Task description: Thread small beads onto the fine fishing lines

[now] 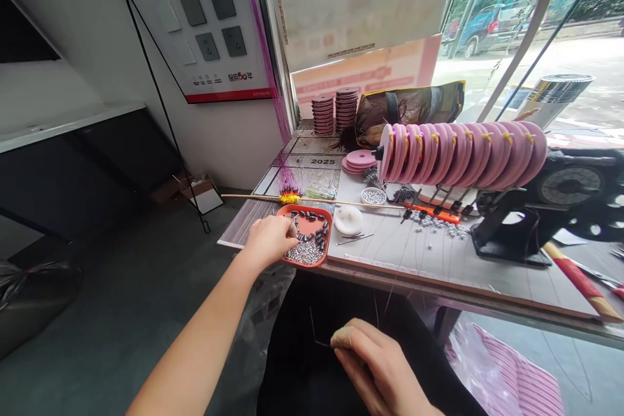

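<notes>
My left hand point(273, 240) reaches over the left side of an orange tray point(328, 234), its fingers bent together at the tray's contents. Whatever lies between those fingertips is hidden. Small silvery pieces point(307, 252) fill the near part of the tray, and larger dark, shiny pieces point(319, 234) lie around its middle and far side. Low in front of my lap, my right hand point(375, 364) pinches a thin clear line point(319, 343) between thumb and forefinger. The line's end stands up to the left of the fingertips.
A rack of pink spools point(463, 153) stands on a black stand point(511, 247) at the right. Beside the tray are a white round pad point(348, 220), a bowl of small beads point(373, 196) and thin needle-like tools point(353, 238). A thin rod point(351, 202) crosses behind the tray.
</notes>
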### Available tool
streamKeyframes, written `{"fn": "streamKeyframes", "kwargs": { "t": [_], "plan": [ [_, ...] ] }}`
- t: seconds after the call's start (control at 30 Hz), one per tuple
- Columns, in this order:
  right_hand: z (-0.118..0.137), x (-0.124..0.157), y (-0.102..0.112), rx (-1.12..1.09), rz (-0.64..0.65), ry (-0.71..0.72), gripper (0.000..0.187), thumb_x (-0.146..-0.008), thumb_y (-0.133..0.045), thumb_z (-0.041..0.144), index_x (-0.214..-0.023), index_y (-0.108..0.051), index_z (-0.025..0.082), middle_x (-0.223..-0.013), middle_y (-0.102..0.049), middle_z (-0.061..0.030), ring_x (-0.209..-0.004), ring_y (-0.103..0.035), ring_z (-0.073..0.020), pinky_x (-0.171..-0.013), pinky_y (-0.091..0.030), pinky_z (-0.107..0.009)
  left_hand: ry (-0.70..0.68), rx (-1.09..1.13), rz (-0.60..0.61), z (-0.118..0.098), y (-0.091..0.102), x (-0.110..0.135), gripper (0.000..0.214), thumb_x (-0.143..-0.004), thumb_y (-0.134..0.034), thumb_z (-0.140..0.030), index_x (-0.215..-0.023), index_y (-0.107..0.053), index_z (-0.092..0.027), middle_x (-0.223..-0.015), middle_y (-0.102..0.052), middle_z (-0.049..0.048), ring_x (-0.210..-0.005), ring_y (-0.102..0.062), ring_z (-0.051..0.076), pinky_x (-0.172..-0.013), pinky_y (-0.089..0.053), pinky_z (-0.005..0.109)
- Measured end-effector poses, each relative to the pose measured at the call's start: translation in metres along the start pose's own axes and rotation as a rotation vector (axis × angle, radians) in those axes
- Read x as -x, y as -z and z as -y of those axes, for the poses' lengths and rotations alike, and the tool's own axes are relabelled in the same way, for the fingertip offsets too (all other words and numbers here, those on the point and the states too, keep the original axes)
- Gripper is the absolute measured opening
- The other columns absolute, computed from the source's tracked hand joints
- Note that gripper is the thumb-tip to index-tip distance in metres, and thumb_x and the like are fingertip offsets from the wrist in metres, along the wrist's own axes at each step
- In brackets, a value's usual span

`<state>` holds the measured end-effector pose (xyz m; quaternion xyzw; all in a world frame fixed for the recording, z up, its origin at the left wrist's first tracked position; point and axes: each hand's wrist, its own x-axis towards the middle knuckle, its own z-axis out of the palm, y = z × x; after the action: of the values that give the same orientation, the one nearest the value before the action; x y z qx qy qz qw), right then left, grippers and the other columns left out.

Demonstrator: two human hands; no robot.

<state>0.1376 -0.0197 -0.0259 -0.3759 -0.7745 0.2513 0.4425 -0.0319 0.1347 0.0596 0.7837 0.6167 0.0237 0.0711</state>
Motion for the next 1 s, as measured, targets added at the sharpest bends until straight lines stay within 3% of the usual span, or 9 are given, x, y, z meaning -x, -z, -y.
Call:
{"fn": "streamKeyframes", "kwargs": {
  "t": [0.2,0.37,0.47,0.57,0.63,0.7,0.8,1.0],
  "plan": [
    [0.002,0.0,0.003,0.007,-0.015,0.01,0.014,-0.089,-0.038,0.013,-0.082,-0.049,0.019,-0.066,-0.052,-0.0015,-0.056,-0.049,-0.011,-0.05,-0.04,-0.019,0.063,0.192,-0.08,-0.007,-0.007,-0.001,0.014,-0.058,-0.058,-0.011,-0.049,-0.058,-0.021,-0.059,-0.065,0.0026,-0.073,-0.062,0.024,-0.072,-0.043,0.036],
    [0.004,-0.002,0.004,-0.019,-0.03,-0.014,0.017,-0.09,-0.037,0.014,-0.08,-0.05,0.017,-0.066,-0.053,-0.002,-0.056,-0.05,-0.0113,-0.051,-0.041,-0.02,0.064,0.59,-0.133,0.007,0.003,0.007,0.005,-0.062,-0.059,-0.024,-0.061,-0.057,-0.02,-0.058,-0.062,0.0015,-0.062,-0.06,0.019,-0.062,-0.046,0.031],
    [0.005,-0.001,0.004,-0.044,-0.043,-0.059,0.016,-0.09,-0.039,0.015,-0.08,-0.052,0.017,-0.066,-0.053,-0.0017,-0.057,-0.051,-0.0111,-0.051,-0.041,-0.02,0.075,0.853,-0.108,0.008,-0.003,0.033,0.018,-0.066,-0.056,-0.036,-0.068,-0.053,-0.019,-0.057,-0.061,0.0007,-0.053,-0.059,0.015,-0.053,-0.047,0.028],
    [0.006,0.002,0.005,-0.072,-0.083,-0.088,0.015,-0.09,-0.041,0.015,-0.08,-0.053,0.017,-0.066,-0.053,-0.0016,-0.058,-0.051,-0.0114,-0.052,-0.041,-0.02,0.139,1.152,-0.029,0.0,-0.023,0.067,0.02,-0.066,-0.058,-0.037,-0.068,-0.053,-0.018,-0.054,-0.061,-0.0001,-0.048,-0.057,0.012,-0.05,-0.047,0.025],
    [0.008,0.004,0.006,-0.067,-0.114,-0.072,0.014,-0.089,-0.042,0.015,-0.08,-0.053,0.017,-0.064,-0.052,-0.0012,-0.055,-0.05,-0.0112,-0.05,-0.039,-0.02,0.285,1.584,0.089,-0.007,-0.04,0.088,0.021,-0.058,-0.07,-0.028,-0.068,-0.056,-0.017,-0.054,-0.062,-0.002,-0.048,-0.057,0.009,-0.05,-0.046,0.02],
    [0.009,0.005,0.007,-0.034,-0.139,-0.036,0.013,-0.089,-0.044,0.014,-0.082,-0.054,0.016,-0.062,-0.051,-0.0009,-0.053,-0.048,-0.011,-0.048,-0.037,-0.021,0.42,1.846,0.145,-0.015,-0.055,0.104,0.024,-0.054,-0.076,-0.019,-0.07,-0.059,-0.016,-0.055,-0.064,-0.0026,-0.05,-0.058,0.007,-0.052,-0.046,0.017],
    [0.011,0.006,0.006,0.05,-0.18,0.037,0.011,-0.087,-0.046,0.01,-0.084,-0.055,0.015,-0.06,-0.05,-0.0015,-0.051,-0.046,-0.0116,-0.047,-0.036,-0.022,0.491,1.924,0.082,-0.025,-0.07,0.118,0.024,-0.06,-0.076,-0.016,-0.077,-0.06,-0.016,-0.061,-0.069,0.0,-0.056,-0.062,0.008,-0.058,-0.048,0.017],
    [0.011,0.004,0.004,0.172,-0.197,0.119,0.01,-0.084,-0.048,0.006,-0.082,-0.055,0.013,-0.058,-0.051,-0.0025,-0.051,-0.043,-0.0122,-0.047,-0.032,-0.024,0.374,1.77,-0.177,-0.038,-0.077,0.125,0.022,-0.066,-0.072,-0.016,-0.081,-0.057,-0.016,-0.063,-0.069,-0.0009,-0.064,-0.065,0.012,-0.065,-0.051,0.021]
  ]
}}
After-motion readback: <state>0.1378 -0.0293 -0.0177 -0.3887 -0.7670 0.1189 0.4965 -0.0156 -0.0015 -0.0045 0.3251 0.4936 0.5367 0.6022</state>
